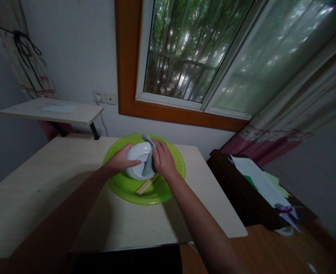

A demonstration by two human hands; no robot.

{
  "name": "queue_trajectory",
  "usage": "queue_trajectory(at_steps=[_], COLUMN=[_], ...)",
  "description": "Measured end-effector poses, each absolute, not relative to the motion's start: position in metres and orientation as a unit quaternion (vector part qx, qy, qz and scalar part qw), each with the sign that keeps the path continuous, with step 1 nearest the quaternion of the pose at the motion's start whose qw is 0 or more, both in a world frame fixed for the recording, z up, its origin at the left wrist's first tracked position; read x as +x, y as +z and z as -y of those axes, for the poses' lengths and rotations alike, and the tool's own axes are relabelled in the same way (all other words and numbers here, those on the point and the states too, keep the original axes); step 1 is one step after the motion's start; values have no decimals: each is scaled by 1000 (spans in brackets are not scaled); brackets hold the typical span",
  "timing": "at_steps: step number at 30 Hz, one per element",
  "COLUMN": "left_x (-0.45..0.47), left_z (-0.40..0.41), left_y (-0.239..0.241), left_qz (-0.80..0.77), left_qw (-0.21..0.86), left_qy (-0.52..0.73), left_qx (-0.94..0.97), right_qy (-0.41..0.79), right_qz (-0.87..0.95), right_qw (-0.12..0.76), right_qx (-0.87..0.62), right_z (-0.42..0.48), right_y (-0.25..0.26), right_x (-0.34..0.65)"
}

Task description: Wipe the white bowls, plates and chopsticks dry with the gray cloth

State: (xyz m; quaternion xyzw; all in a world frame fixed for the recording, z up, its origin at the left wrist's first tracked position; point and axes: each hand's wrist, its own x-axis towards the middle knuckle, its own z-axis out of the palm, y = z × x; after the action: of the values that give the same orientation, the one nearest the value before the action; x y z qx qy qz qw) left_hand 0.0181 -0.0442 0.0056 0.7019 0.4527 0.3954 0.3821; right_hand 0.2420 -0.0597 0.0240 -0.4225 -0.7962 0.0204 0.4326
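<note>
My left hand [123, 158] grips the left rim of a white plate [135, 153], its thumb lying over the plate's inner face. The plate is tilted above a round green basin [119, 190]. In my right hand [164, 158] is a grey cloth [148, 166], pressed against the right side of the plate, with one end sticking up past the fingers. Below the plate, several light wooden chopsticks [147, 185] lie together in the basin. Their far ends are hidden under the plate and my right hand.
The basin stands on a pale wooden table [56, 160]. A raised shelf [79, 116] is at the back left, below a wall socket [98, 96]. Behind is a window [190, 49]. To the right, a dark brown cabinet [242, 190] carries papers [256, 177].
</note>
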Motion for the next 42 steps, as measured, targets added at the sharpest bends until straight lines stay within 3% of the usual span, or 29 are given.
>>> queue_trajectory(at_steps=[11,27,42], left_x=[17,16,15], left_z=[45,37,46], left_y=[10,-2,10], left_qz=[-439,-452,-414], left_qw=[420,395,447], left_qy=[531,442,586], left_qx=[590,667,534], right_qy=[80,-21,105], right_qz=[736,869,754], right_qw=[466,351,468], right_qx=[-485,-348,-448], right_z=[44,69,50], right_y=[10,30,10], right_x=[251,232,242])
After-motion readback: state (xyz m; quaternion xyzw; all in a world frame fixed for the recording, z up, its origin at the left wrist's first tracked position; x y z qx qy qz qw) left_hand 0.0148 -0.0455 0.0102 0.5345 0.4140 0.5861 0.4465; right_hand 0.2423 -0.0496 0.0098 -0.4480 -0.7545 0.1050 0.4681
